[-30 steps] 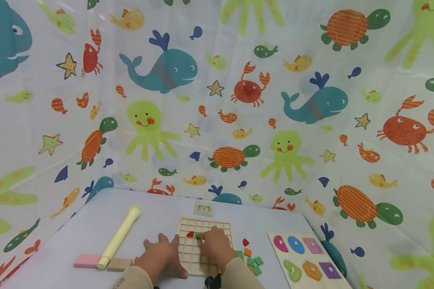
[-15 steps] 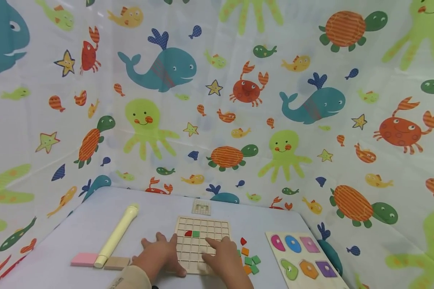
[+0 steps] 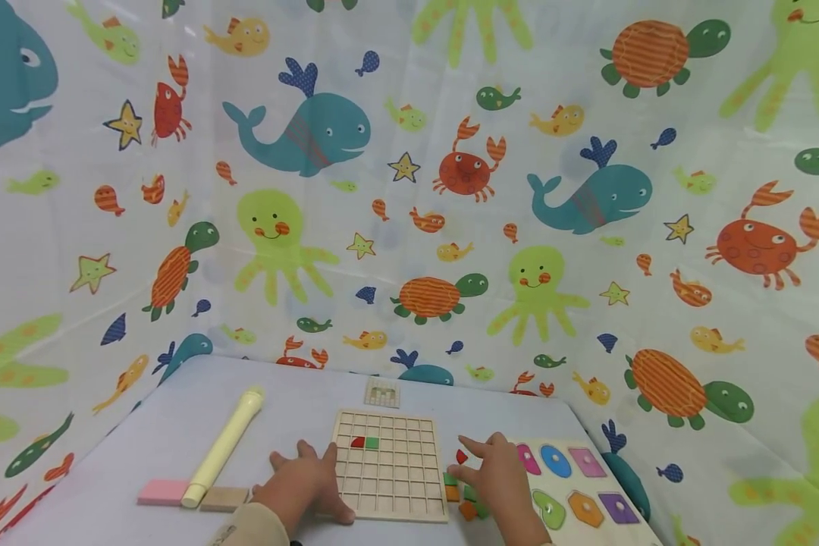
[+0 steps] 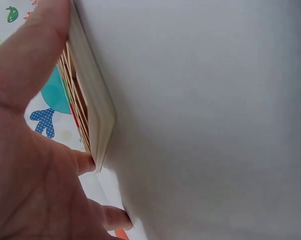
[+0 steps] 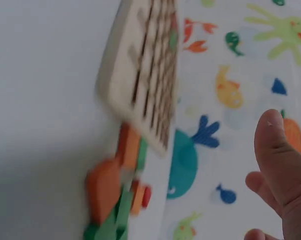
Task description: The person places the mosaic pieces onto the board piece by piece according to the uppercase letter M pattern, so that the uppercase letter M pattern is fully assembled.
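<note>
A wooden grid board (image 3: 390, 476) lies on the pale table, with a red piece (image 3: 358, 442) and a green square (image 3: 371, 443) in its second row. My left hand (image 3: 303, 484) lies flat against the board's left edge (image 4: 93, 107), fingers straight. My right hand (image 3: 497, 476) hovers over a small heap of green, orange and red pieces (image 3: 461, 497) just right of the board, fingers spread and holding nothing. In the right wrist view the board (image 5: 143, 75) and the heap (image 5: 115, 192) are blurred, and my thumb (image 5: 280, 155) stands apart from them.
A cream tube (image 3: 222, 446) lies left of the board with a pink block (image 3: 162, 491) and a tan block (image 3: 224, 498) at its near end. A shape puzzle tray (image 3: 573, 493) sits at the right. A small card (image 3: 382, 393) lies behind the board. Printed curtains wall the table.
My right hand left the green square in the grid, drew back across the board and moved right to the loose pieces. The left hand stayed put.
</note>
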The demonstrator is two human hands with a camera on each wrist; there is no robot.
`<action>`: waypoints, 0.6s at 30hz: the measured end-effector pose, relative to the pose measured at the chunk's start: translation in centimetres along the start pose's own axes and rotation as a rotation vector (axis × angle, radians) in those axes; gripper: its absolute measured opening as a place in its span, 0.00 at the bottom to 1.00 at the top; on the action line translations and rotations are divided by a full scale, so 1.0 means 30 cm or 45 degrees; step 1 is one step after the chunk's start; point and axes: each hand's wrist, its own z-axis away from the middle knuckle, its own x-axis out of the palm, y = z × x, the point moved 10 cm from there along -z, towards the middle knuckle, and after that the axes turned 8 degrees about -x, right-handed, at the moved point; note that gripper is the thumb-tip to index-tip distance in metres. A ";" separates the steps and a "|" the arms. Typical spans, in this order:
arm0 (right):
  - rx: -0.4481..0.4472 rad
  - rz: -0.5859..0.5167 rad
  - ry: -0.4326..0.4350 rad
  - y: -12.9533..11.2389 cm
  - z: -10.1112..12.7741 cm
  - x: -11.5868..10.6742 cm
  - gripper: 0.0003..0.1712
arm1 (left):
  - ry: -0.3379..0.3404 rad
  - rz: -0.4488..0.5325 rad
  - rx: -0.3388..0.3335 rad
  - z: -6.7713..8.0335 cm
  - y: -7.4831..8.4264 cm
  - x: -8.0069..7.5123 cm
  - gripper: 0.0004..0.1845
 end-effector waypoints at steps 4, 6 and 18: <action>0.020 0.078 -0.091 0.075 -0.023 0.010 0.35 | -0.005 0.000 -0.002 0.010 0.003 -0.004 0.70; 0.005 0.093 -0.125 0.090 -0.030 0.020 0.34 | -0.005 -0.001 -0.002 0.013 0.004 -0.008 0.70; 0.053 0.128 -0.253 0.158 -0.089 0.121 0.20 | -0.021 0.015 -0.001 -0.010 -0.001 0.005 0.71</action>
